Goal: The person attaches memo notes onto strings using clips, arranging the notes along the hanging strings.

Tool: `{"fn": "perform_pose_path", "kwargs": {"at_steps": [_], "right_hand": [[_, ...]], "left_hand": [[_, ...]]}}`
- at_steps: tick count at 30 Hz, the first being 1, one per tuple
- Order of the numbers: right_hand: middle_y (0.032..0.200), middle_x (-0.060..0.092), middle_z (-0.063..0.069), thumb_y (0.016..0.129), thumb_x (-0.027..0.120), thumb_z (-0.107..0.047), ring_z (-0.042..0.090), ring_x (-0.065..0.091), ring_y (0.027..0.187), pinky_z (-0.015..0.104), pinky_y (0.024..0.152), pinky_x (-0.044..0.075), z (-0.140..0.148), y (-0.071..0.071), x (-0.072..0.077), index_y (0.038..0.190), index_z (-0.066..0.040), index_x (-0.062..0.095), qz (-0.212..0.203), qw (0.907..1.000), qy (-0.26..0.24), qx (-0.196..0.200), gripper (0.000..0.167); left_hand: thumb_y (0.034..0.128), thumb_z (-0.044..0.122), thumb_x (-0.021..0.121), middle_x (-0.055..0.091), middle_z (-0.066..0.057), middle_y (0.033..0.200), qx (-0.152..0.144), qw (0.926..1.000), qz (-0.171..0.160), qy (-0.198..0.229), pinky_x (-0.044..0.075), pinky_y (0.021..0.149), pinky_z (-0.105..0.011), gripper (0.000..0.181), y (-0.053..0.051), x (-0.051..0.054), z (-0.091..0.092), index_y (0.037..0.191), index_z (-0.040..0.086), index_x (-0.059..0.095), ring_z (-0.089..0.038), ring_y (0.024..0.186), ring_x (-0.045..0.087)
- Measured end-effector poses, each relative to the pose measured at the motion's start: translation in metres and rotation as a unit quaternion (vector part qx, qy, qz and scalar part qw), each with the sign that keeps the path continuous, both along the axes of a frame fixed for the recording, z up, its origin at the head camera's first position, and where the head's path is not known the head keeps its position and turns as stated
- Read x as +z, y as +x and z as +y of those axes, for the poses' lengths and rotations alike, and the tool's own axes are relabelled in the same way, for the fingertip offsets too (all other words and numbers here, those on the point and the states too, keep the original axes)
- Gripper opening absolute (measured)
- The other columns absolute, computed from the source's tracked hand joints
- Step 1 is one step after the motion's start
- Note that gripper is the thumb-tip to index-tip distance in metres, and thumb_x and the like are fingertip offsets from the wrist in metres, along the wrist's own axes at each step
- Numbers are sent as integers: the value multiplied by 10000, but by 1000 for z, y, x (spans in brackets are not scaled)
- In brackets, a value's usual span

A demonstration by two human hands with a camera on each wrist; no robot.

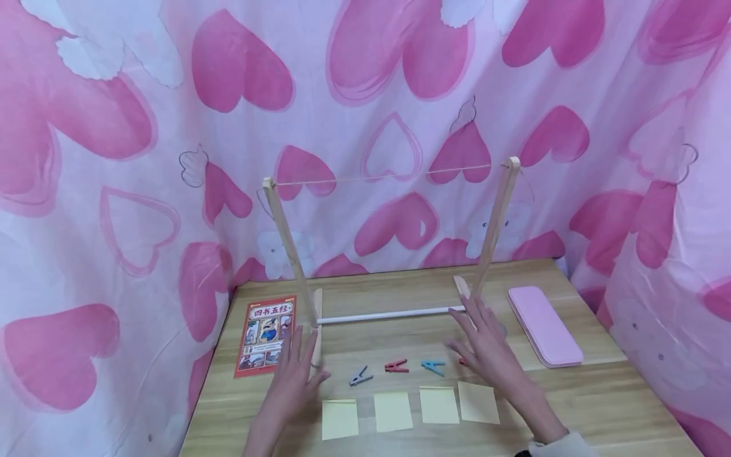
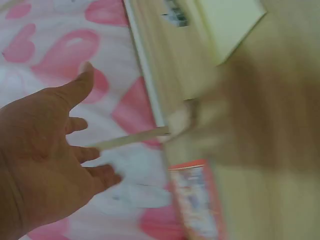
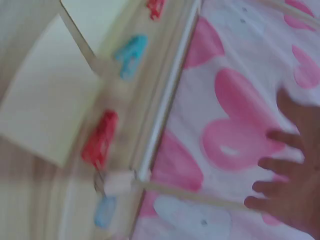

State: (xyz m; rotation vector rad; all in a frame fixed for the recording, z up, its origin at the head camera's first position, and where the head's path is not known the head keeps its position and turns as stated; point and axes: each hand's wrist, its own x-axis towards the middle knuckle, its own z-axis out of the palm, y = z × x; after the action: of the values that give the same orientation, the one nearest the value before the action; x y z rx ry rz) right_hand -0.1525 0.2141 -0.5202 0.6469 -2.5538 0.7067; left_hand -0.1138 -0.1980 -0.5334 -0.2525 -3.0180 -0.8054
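A wooden stand has a left post point(image 1: 292, 254) and a right post point(image 1: 495, 225). Between the post tops runs a thin string point(image 1: 388, 176), and a white rod point(image 1: 394, 314) joins the bases. My left hand point(image 1: 292, 373), fingers spread, is by the left base; my right hand point(image 1: 490, 348), also spread, is by the right base. Neither holds anything; whether they touch the wood I cannot tell. A grey clothespin point(image 1: 360, 376), a red clothespin point(image 1: 396, 366) and a blue clothespin point(image 1: 433, 367) lie between them. My right hand partly hides another red clothespin point(image 3: 100, 140).
Several yellow sticky notes point(image 1: 393, 412) lie in a row along the front. To the left is a red-covered book point(image 1: 265, 336), partly behind my left hand. A pink case point(image 1: 545, 325) lies at the right. Heart-patterned curtains point(image 1: 394, 222) surround the wooden table point(image 1: 611, 393).
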Motion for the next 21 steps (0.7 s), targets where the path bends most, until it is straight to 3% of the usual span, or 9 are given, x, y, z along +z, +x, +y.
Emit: {"fn": "perform_pose_path", "kwargs": {"at_steps": [2, 4, 8, 11, 16, 21], "right_hand": [[1523, 583, 335, 809, 946, -102, 629, 531, 1387, 748, 1092, 468, -6, -4, -5, 1355, 52, 696, 490, 9985, -201, -100, 620], [1422, 663, 321, 785, 961, -76, 576, 641, 1276, 700, 990, 556, -13, -7, -11, 1282, 73, 723, 672, 9970, -347, -134, 571], [1330, 725, 262, 851, 937, -105, 459, 724, 1178, 590, 937, 617, -33, -6, -21, 1273, 56, 730, 245, 9991, -350, 28, 496], [1255, 766, 179, 900, 908, -120, 378, 753, 1144, 521, 919, 636, -49, -6, -25, 1257, 15, 746, -152, 9991, -360, 146, 415], [1211, 774, 125, 921, 883, -103, 342, 756, 1118, 498, 917, 641, -76, -7, -32, 1229, -15, 757, -547, 9960, -352, 606, 344], [1242, 743, 129, 918, 886, -108, 324, 698, 1156, 477, 980, 611, -109, -9, -57, 1229, -21, 757, -861, 9880, 119, 1273, 349]], "left_hand": [[1001, 274, 808, 380, -356, 1655, 209, 9990, -228, 331, 333, 1221, -751, 776, 5, -15, -2, 1631, -6, 453, -601, 1533, 348], [991, 246, 816, 467, -348, 1570, 486, 9940, -576, 791, 423, 1153, -751, 705, 14, -34, -3, 1578, -10, 520, -592, 1444, 460], [964, 233, 851, 488, -306, 1476, 799, 9804, -1183, 1355, 455, 1113, -739, 635, 32, -72, -4, 1494, -10, 600, -537, 1354, 490], [940, 210, 873, 480, -271, 1421, 882, 9754, -1138, 1669, 425, 1129, -715, 553, 37, -91, -4, 1400, -14, 663, -482, 1318, 455], [920, 95, 859, 483, -229, 1408, 1210, 9615, -900, 2299, 369, 1170, -723, 354, 35, -99, -4, 1245, 25, 738, -465, 1344, 421], [879, 17, 855, 509, -161, 1339, 1410, 9626, -658, 2219, 395, 1121, -564, 213, 33, -103, 3, 1069, 71, 778, -376, 1272, 439]]}}
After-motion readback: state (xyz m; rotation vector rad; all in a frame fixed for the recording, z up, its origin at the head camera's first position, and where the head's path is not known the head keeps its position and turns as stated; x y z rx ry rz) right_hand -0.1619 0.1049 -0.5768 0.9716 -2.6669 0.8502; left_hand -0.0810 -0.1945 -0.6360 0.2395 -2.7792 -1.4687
